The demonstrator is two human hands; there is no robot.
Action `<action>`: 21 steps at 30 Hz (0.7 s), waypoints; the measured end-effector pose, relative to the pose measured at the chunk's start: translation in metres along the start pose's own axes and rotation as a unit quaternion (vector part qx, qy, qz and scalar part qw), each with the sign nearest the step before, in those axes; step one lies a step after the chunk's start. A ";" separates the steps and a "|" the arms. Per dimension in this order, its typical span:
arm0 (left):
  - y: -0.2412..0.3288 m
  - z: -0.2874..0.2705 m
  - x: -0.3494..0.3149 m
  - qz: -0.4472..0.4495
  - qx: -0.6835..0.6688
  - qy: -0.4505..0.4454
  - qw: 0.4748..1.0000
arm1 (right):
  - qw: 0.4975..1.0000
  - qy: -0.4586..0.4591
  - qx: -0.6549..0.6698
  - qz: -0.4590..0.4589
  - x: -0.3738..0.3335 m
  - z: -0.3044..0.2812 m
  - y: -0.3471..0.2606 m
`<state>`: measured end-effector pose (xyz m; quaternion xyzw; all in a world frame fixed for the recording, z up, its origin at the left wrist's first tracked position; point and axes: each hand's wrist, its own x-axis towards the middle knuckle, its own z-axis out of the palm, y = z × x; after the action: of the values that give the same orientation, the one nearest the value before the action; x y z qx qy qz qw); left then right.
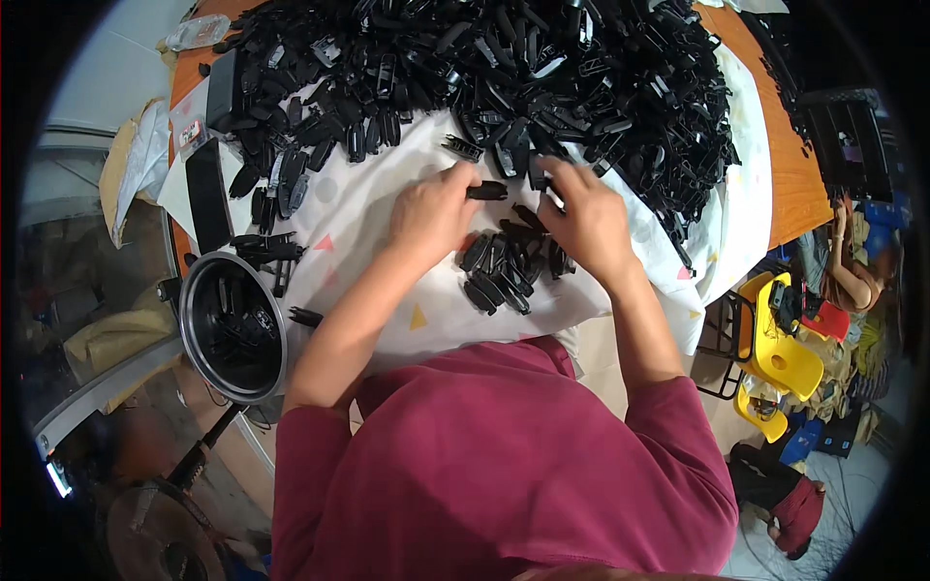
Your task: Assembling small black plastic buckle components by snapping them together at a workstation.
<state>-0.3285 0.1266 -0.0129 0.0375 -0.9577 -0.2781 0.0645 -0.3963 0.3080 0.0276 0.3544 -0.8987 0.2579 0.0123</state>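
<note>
Head view: left hand [431,215] curls knuckles-up, pinching a black plastic clip [487,191] by its end. Right hand [584,221] (fingers bent, grip unclear) rests at the big clip heap [542,68], above a small pile [509,266].

A clear plastic packet [197,32] lies at the table's far left corner, beside a small white label [190,133].

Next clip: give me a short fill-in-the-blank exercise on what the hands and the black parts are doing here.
1. The left hand pinches a single ____ plastic piece between its fingertips.
2. The right hand rests at the near edge of the large ____ of black parts.
3. A small cluster of parts lies on the white ____ between the two hands.
4. The round metal bowl sits to the person's ____.

Missing words: black; pile; cloth; left
</note>
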 end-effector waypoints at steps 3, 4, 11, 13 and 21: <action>0.003 -0.025 -0.008 -0.079 -0.247 -0.091 0.961 | 0.905 0.062 0.417 0.059 0.002 -0.008 -0.022; 0.004 -0.030 -0.011 -0.079 -0.246 -0.090 0.962 | 0.813 0.077 0.573 0.071 0.002 -0.004 -0.027; 0.022 -0.062 -0.029 -0.108 -0.690 0.005 0.715 | 0.773 -0.020 0.629 0.081 -0.012 -0.004 -0.052; 0.017 -0.063 -0.032 -0.083 -0.649 0.010 0.756 | 0.784 0.016 0.616 0.073 -0.012 -0.007 -0.058; 0.025 -0.071 -0.033 0.051 -0.464 0.090 0.880 | 0.968 0.089 0.181 -0.152 -0.007 -0.021 -0.058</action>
<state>-0.2865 0.1134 0.0569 -0.0206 -0.7095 -0.6825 0.1743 -0.3567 0.2869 0.0710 0.4592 -0.7678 0.4418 0.0666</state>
